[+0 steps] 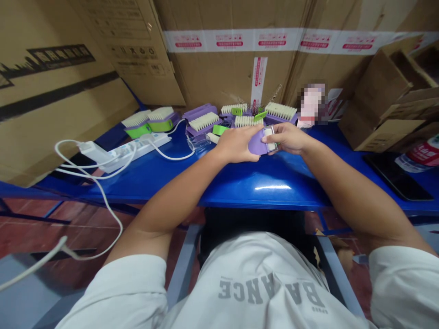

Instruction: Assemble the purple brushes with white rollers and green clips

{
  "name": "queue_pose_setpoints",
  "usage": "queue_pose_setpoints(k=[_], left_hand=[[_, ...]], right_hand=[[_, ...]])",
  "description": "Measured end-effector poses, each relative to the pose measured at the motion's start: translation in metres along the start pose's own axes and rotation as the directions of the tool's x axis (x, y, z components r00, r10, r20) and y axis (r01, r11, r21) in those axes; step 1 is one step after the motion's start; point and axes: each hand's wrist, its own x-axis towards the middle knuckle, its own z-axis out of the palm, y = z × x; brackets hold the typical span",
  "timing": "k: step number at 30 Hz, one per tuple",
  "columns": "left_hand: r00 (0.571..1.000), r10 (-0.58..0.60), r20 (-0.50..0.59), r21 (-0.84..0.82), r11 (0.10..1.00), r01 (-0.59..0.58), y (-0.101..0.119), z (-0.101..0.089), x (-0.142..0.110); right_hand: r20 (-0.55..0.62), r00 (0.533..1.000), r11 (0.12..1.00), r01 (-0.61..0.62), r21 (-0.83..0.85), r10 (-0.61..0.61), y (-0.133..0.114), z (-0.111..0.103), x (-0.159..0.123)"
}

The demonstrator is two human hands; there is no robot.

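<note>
Purple oval plastic casing (257, 145) with silver-framed white insert (270, 139), gripped between left hand (236, 144) and right hand (287, 138).

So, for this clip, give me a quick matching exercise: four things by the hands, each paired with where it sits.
Things:
1. purple oval piece
2. white power strip
3. clear plastic case
4. black tablet

Places:
A. right end of the blue bench, in front of the open cardboard box
B. left part of the bench
C. between the left hand and right hand
D. just beyond the left hand, near the bristle brushes

Pairs: 1-C, 2-B, 3-D, 4-A
</note>
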Motion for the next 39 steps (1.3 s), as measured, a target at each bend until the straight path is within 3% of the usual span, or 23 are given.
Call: queue_pose_setpoints(k=[22,29,32,34,35,36,38,39], left_hand=[[1.0,-0.001,0.002,0.034,0.999,0.001,0.0,0.002,0.001],[1.0,0.003,-0.008,0.035,0.999,-0.003,0.0,0.001,0.001],[1.0,-0.021,-0.007,0.045,0.999,0.022,0.003,-0.002,0.0],[0.999,-0.041,-0.006,0.058,0.997,0.041,0.004,-0.004,-0.001],[0.999,-0.048,-0.005,0.064,0.997,0.048,0.005,-0.005,-0.001],[0.999,-0.052,-0.005,0.071,0.996,0.052,0.005,-0.005,-0.001],[0.999,-0.051,-0.011,0.079,0.996,0.052,0.007,-0.005,-0.001],[0.999,-0.043,-0.019,0.079,0.996,0.045,0.008,-0.004,-0.002]], right_hand=[[0.0,1.0,1.0,-0.002,0.008,0.002,0.006,-0.003,0.006],[0.065,0.995,0.996,0.075,-0.042,-0.072,0.018,-0.01,0.015],[0.035,0.974,0.969,0.224,-0.105,-0.222,0.02,-0.029,0.022],[-0.126,0.9,0.907,0.404,-0.12,-0.418,0.017,-0.053,0.027],[-0.219,0.827,0.855,0.498,-0.141,-0.518,0.015,-0.067,0.029],[-0.308,0.73,0.791,0.585,-0.18,-0.61,0.013,-0.08,0.031],[-0.443,0.486,0.632,0.722,-0.281,-0.753,0.008,-0.099,0.032],[-0.464,0.407,0.581,0.741,-0.337,-0.787,0.008,-0.101,0.033]])
